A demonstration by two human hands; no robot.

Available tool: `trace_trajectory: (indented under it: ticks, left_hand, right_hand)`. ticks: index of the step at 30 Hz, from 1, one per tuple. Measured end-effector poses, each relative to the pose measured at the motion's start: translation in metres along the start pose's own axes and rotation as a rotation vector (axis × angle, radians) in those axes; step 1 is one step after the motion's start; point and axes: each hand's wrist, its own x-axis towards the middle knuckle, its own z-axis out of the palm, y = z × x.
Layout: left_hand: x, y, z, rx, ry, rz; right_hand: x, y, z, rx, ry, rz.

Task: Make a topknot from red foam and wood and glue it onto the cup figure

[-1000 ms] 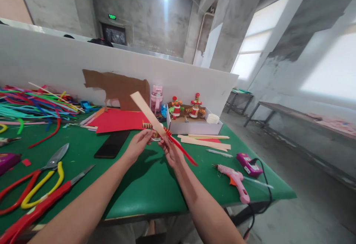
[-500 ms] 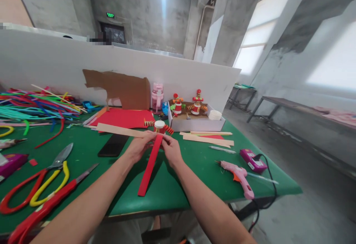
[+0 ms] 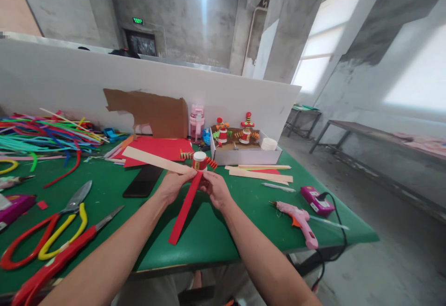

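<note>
My left hand (image 3: 175, 185) and my right hand (image 3: 215, 189) meet above the green table (image 3: 216, 236), both pinched where two paper strips cross. A long red strip (image 3: 183, 210) slants down toward me from the pinch. A tan strip (image 3: 153, 159) runs up and left from my left hand. Just behind my fingers stands a small white-capped red jar (image 3: 199, 160) with orange pleated arms.
Red and yellow-handled scissors (image 3: 52, 238) lie at the front left, a black phone (image 3: 142, 181) and red paper sheet (image 3: 156, 149) behind. Coloured pipe cleaners (image 3: 42, 134) pile at far left. A white box of figures (image 3: 244, 152), tan strips (image 3: 261, 173) and a pink glue gun (image 3: 299, 222) lie on the right.
The crossed strips swung round: the tan one from pointing up to lying leftward, the red one from pointing right to hanging toward me. My hands dropped slightly and stay pinched together.
</note>
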Motion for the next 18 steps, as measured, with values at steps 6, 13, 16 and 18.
trace_trajectory:
  ticks: [6, 13, 16, 18]
  left_hand:
    - [-0.002, 0.003, -0.002, 0.125, -0.040, 0.063]
    - [0.001, 0.002, -0.003, 0.105, -0.026, -0.033]
    - [0.004, 0.004, -0.008, -0.001, -0.039, -0.094]
    - [0.004, 0.005, -0.012, 0.024, -0.089, -0.132]
  right_hand:
    - [-0.005, -0.009, -0.001, -0.054, 0.007, -0.004]
    - [0.001, -0.005, -0.006, -0.041, 0.072, -0.028]
    - [0.005, -0.009, -0.010, 0.122, 0.176, -0.026]
    - [0.006, -0.014, -0.012, 0.246, 0.222, -0.012]
